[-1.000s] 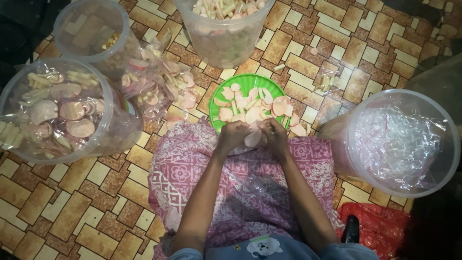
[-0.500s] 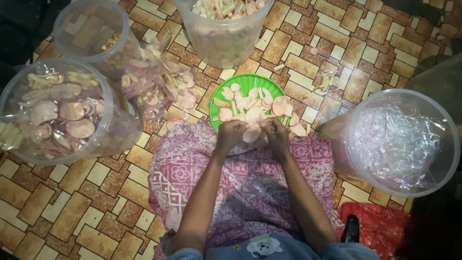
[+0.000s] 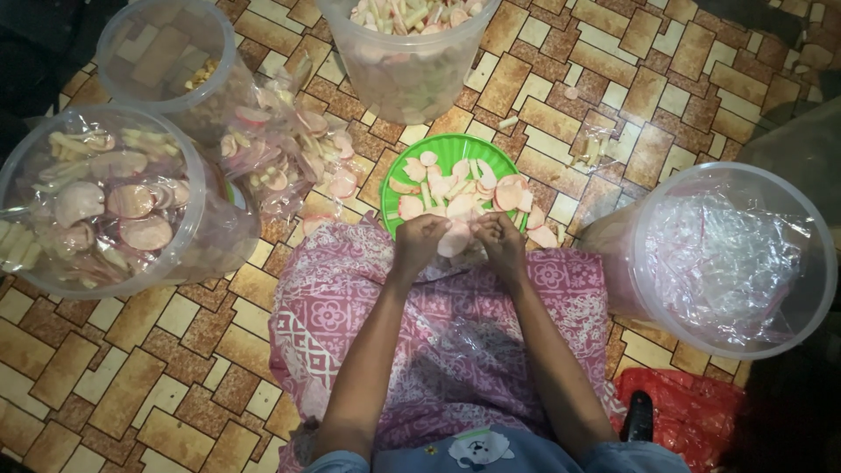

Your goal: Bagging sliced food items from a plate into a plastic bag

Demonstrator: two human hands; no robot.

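Note:
My left hand (image 3: 419, 238) and my right hand (image 3: 501, 238) meet over my lap, just in front of a green plate (image 3: 448, 147). Both are closed on a small clear plastic bag (image 3: 455, 243) with pink round crackers in it. The plate holds a heap of pink round crackers (image 3: 508, 191) and pale stick crackers (image 3: 427, 191). My lap is covered by a pink patterned cloth (image 3: 455, 342).
A clear tub of packed cracker bags (image 3: 96, 206) stands at the left, another tub (image 3: 166, 57) behind it. A tub of loose crackers (image 3: 407, 44) is at the top. A tub of plastic bags (image 3: 731, 258) sits right. Filled bags (image 3: 280, 158) lie on the tiled floor.
My hands stay together at the plate's near edge; fingers shift slightly on the bag. Nothing else has moved.

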